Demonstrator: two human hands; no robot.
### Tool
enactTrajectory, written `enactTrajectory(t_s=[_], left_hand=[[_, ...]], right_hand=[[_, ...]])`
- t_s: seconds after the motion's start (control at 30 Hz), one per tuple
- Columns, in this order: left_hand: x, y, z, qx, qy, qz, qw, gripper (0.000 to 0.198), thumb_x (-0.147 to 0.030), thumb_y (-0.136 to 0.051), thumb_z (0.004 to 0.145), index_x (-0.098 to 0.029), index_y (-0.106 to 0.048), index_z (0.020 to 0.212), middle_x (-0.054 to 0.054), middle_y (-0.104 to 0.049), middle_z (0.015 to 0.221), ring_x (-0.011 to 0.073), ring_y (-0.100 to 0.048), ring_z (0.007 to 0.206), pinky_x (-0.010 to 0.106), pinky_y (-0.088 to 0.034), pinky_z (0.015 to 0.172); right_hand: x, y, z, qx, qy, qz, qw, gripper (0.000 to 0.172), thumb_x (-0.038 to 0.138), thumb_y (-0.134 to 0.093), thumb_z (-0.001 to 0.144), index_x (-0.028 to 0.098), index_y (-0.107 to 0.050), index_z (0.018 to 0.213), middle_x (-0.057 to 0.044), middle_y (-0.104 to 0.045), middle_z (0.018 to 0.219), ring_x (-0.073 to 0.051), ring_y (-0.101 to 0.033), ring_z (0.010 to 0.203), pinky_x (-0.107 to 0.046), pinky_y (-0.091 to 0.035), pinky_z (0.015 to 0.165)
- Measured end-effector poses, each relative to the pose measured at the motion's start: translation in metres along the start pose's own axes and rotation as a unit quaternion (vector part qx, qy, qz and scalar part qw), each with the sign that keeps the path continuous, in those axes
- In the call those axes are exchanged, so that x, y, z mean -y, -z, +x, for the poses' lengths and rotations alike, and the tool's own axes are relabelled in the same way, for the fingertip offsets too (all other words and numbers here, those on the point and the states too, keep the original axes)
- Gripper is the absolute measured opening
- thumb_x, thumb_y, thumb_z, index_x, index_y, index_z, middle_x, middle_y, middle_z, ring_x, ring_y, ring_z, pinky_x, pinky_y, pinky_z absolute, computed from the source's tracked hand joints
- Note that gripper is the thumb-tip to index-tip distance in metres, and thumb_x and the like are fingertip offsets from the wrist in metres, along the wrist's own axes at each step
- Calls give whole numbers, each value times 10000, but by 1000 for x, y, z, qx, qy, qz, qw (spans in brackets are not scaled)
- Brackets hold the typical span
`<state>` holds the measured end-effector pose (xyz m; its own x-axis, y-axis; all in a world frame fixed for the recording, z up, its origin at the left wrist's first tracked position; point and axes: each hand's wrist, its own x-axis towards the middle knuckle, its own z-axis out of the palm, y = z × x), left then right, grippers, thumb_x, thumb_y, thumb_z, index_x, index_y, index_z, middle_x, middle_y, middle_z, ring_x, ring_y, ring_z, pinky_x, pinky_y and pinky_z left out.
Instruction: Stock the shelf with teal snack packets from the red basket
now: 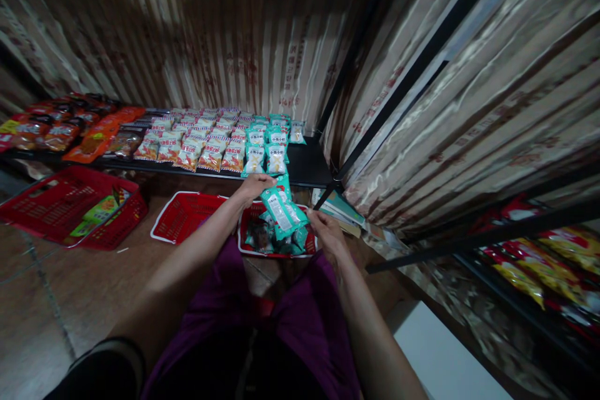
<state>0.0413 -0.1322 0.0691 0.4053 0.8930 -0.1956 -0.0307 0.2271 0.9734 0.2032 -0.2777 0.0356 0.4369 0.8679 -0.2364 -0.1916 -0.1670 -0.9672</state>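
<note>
Green snack packets (282, 209) hang between my two hands, over a red basket (240, 231) that holds more green packets and a dark one. My left hand (257, 187) is closed on the upper end of these packets, just in front of the shelf edge. At their lower right, my right hand (325, 229) pinches a corner. Behind them, green-and-white packets (276, 158) stand in rows on the black shelf (307, 162), beside rows of white-and-red packets (214, 153).
Orange packets (100, 136) lie on the shelf's left part. Two more red baskets (135, 209) (190, 215) rest on the floor at left. A black metal post (403, 81) slants up at right. Yellow-and-red bags (548, 265) fill a right-hand shelf. A white surface (445, 356) is at lower right.
</note>
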Motion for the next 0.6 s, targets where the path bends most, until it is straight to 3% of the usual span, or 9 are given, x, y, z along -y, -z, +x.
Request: enactTrajectory(t_s=[0.23,0.4,0.6], left_hand=[[4,3,5,-26,-10,-13,1000,192,-257,-785,553,-122,-666,619,-2,-628,558,96,-520,530,224,-410,554],[3,5,7,-48,-9,-22,999,177,-231,-782,533,-124,-657,600,-7,-617,538,93,-515,509,226,-414,552],[4,-3,4,-76,-7,-43,996,149,-221,-753,551,-126,-648,596,-8,-615,531,93,-522,506,229,-426,561]], right_hand=[[-10,-4,-5,-50,-8,37,998,412,422,-844,423,172,-695,715,20,-656,601,-100,-559,527,-233,-459,537],[-7,-6,-9,-17,3,37,999,430,386,-849,410,166,-715,755,9,-668,601,-105,-568,522,-237,-463,534],[-16,-5,-17,-55,22,36,998,385,375,-835,459,179,-715,767,32,-637,579,-99,-553,507,-234,-453,522]])
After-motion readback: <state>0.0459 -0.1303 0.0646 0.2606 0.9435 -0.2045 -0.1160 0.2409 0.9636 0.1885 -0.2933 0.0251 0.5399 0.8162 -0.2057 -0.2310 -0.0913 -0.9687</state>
